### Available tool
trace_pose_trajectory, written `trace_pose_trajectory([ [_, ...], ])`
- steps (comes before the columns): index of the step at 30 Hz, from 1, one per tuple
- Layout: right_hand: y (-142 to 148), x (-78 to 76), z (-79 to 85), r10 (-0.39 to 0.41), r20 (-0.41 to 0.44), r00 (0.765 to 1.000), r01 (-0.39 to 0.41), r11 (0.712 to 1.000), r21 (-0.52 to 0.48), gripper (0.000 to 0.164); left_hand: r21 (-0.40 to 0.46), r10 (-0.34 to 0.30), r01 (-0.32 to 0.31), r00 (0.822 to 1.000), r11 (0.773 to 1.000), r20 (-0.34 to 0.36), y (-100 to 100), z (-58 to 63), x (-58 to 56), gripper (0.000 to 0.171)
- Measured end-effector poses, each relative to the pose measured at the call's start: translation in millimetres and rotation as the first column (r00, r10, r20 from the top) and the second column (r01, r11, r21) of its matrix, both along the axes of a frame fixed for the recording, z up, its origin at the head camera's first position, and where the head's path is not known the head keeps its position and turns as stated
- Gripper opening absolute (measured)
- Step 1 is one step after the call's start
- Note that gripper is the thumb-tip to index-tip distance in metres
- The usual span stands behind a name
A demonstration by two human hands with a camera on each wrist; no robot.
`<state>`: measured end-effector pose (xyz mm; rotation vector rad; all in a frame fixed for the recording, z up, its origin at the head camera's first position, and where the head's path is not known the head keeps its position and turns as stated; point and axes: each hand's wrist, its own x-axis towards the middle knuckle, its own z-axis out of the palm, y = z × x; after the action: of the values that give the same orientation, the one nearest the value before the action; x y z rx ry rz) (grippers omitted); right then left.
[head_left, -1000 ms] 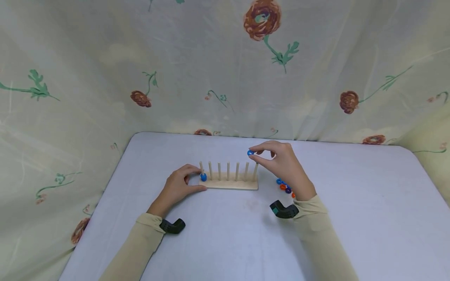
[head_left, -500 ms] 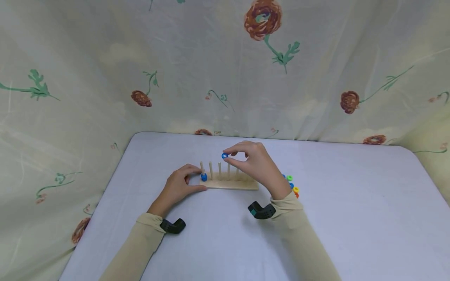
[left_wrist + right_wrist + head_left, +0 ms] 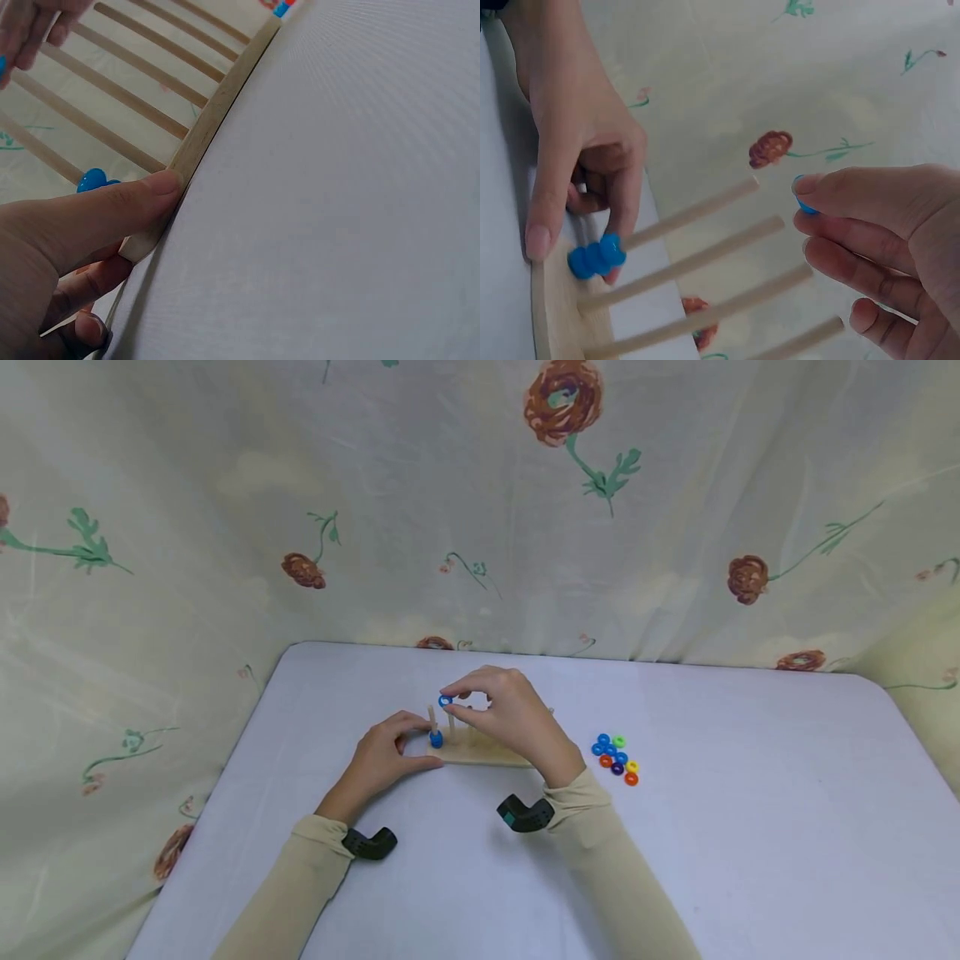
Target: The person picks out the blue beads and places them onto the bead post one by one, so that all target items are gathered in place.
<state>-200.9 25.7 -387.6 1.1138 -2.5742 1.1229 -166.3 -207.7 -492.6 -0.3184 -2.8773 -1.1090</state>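
Observation:
A wooden peg board (image 3: 483, 753) with a row of upright pegs lies on the table. My left hand (image 3: 378, 762) grips its left end, thumb along the front edge and fingers behind. Blue rings (image 3: 597, 258) are stacked at the bottom of the leftmost peg. Between thumb and index finger, my right hand (image 3: 510, 714) pinches another blue ring (image 3: 805, 204). In the head view this ring overlaps the top of the second peg from the left. In the right wrist view it is held off to the side of the peg tips. The right hand hides much of the other pegs from the head camera.
Right of the board lies a loose cluster of rings, including blue rings (image 3: 603, 739), a green ring (image 3: 619, 737), a yellow ring (image 3: 637, 767) and orange rings (image 3: 632, 785). A white cloth (image 3: 750, 793) covers the table, and a flowered curtain (image 3: 390, 485) hangs behind it.
My right hand has moved left with the blue ring, from above the board's right end to near its left end. The loose rings are now uncovered. The left hand stays put.

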Motion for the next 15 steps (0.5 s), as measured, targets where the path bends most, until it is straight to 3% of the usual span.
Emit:
trace_pose_trajectory([
  [7, -12.8, 2.3, -3.7, 0.011, -0.046, 0.999, -0.012, 1.000, -0.012, 0.019, 0.004, 0.002, -0.002, 1.000, 1.000, -0.003, 0.9, -0.5, 1.0, 0.054],
  [15, -20.6, 4.5, -8.5, -0.006, -0.076, 0.997, 0.009, 0.999, 0.039, 0.018, 0.003, 0.005, -0.005, 1.000, 1.000, 0.008, -0.1, -0.2, 1.6, 0.054],
])
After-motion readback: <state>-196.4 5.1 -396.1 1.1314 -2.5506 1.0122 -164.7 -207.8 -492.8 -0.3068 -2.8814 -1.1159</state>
